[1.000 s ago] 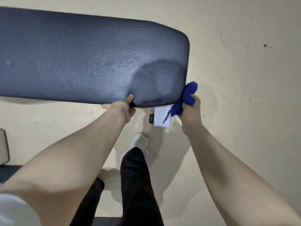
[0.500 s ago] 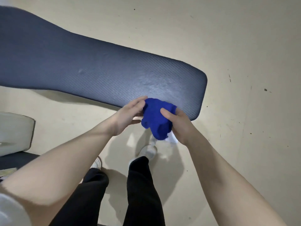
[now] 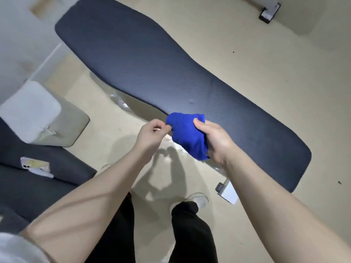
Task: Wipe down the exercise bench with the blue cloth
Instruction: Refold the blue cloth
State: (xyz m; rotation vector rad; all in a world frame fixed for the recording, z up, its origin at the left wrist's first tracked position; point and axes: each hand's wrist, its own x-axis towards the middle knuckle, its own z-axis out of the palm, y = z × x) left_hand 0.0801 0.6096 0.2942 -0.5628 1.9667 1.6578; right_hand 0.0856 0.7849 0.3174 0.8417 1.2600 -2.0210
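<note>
The blue cloth (image 3: 187,135) is bunched up in front of the near long edge of the exercise bench (image 3: 171,76), held above the floor (image 3: 266,50) between both hands. The right hand (image 3: 214,137) is closed around the cloth's right side, thumb pressed across the top of the fabric and the other fingers wrapped behind it. The left hand (image 3: 152,132) is curled nearly closed, its fingertips pinching the cloth's left edge. The bench pad is dark, with a fine ribbed texture, and runs diagonally from the upper left to the lower right; its upper surface carries nothing, and the cloth overlaps its edge in the view, though whether they touch cannot be told. Below the bench's right end a white block with a small black part (image 3: 227,190) sits on the floor. A white shoe (image 3: 197,200) and black trouser legs (image 3: 190,234) show beneath the arms. To the left stands a pale padded piece (image 3: 38,114), and beside it a dark cushioned surface (image 3: 28,183) bears a phone (image 3: 35,166) lying face down.
</note>
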